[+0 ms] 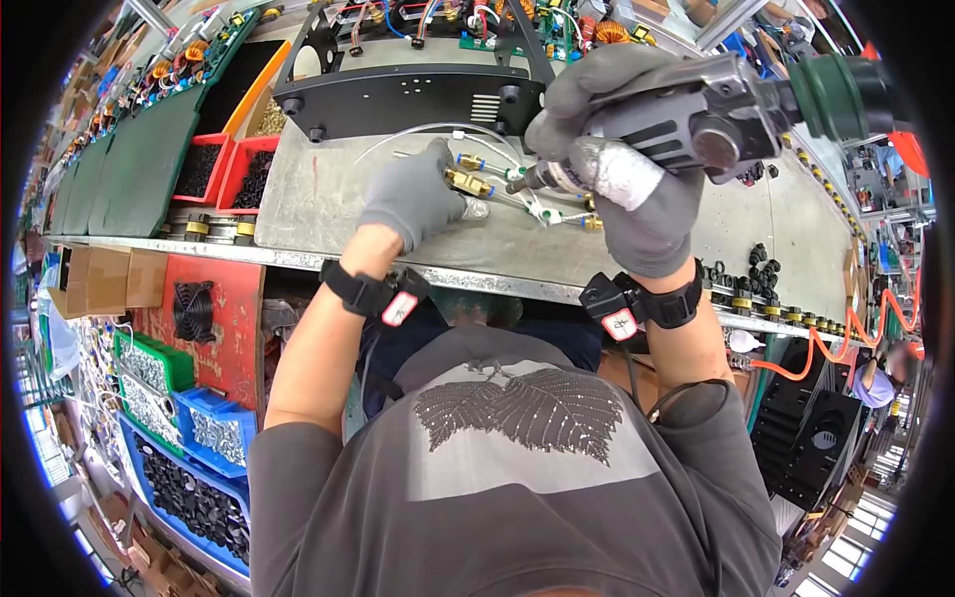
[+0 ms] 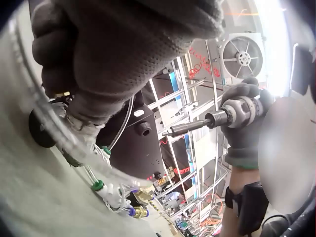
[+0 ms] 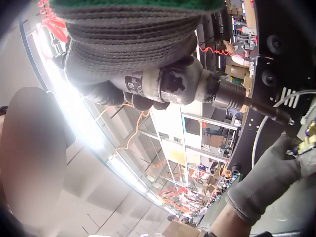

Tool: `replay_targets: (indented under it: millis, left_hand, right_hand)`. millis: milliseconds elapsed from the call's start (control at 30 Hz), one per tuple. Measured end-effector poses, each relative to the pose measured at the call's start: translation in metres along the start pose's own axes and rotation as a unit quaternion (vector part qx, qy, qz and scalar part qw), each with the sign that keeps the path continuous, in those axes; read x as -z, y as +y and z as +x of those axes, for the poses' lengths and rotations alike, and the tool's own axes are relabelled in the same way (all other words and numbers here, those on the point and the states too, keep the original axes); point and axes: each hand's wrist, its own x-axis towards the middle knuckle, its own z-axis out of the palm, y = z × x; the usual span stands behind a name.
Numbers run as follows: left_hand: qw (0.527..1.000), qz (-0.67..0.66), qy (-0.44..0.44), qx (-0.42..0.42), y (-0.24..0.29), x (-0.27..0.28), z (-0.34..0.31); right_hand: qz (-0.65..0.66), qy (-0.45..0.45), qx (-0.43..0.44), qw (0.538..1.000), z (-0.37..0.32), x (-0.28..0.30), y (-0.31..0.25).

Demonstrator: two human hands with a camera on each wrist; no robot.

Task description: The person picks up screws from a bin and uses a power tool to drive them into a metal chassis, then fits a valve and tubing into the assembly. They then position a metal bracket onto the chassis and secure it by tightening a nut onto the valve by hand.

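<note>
My gloved left hand [image 1: 413,194] is low over the metal bench, its thumb and forefinger pinching a brass fitting [image 1: 468,183]. White tubing [image 1: 502,147] with more brass fittings and white connectors [image 1: 542,211] lies beside it. My gloved right hand [image 1: 637,194] grips a power screwdriver [image 1: 686,129], its fingers wrapped round the body in the right wrist view. The driver's bit [image 3: 276,114] points left toward the fitting, with its tip near my left fingertips. In the left wrist view the bit [image 2: 185,129] stands clear of the bench.
A black metal chassis [image 1: 408,101] stands behind my hands, with wires and circuit boards beyond. Red bins [image 1: 239,179] of small black parts sit to the left. Black fittings [image 1: 764,269] lie near the right edge. An orange coiled hose [image 1: 811,348] hangs at right.
</note>
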Motion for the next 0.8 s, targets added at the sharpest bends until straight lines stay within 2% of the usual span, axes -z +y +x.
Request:
replay_targets:
  millis: [67,167,267,367,533,633,800]
  left_hand:
    - [0.999,-0.045,0.018,0.002,-0.002,-0.007,-0.013]
    - [0.984,-0.123,0.127,-0.022,-0.003,-0.025,-0.036]
    - [0.982,-0.142,0.127,-0.013,-0.006,-0.035,-0.041]
    - [0.982,-0.135,0.132,-0.018,-0.009,-0.039,-0.040]
    - [0.982,-0.125,0.137,-0.019,-0.007,-0.035,-0.042]
    - [0.983,-0.135,0.124,-0.016,-0.008,-0.035,-0.041]
    - [0.981,-0.148,0.124,-0.022,-0.009,-0.037,-0.039]
  right_hand:
    - [0.043,-0.001,-0.033,0.999,0.001,-0.005,0.004]
    - [0.069,-0.007,-0.033,0.997,0.000,-0.013,0.014]
    - [0.080,0.001,-0.039,0.996,0.001,-0.023,0.023]
    - [0.021,-0.012,-0.051,0.998,0.004,-0.029,0.027]
    - [0.043,0.031,-0.118,0.992,0.005,-0.040,0.029]
    - [0.038,0.022,-0.073,0.996,0.008,-0.040,0.038]
    - [0.024,0.025,-0.098,0.995,0.009,-0.044,0.037]
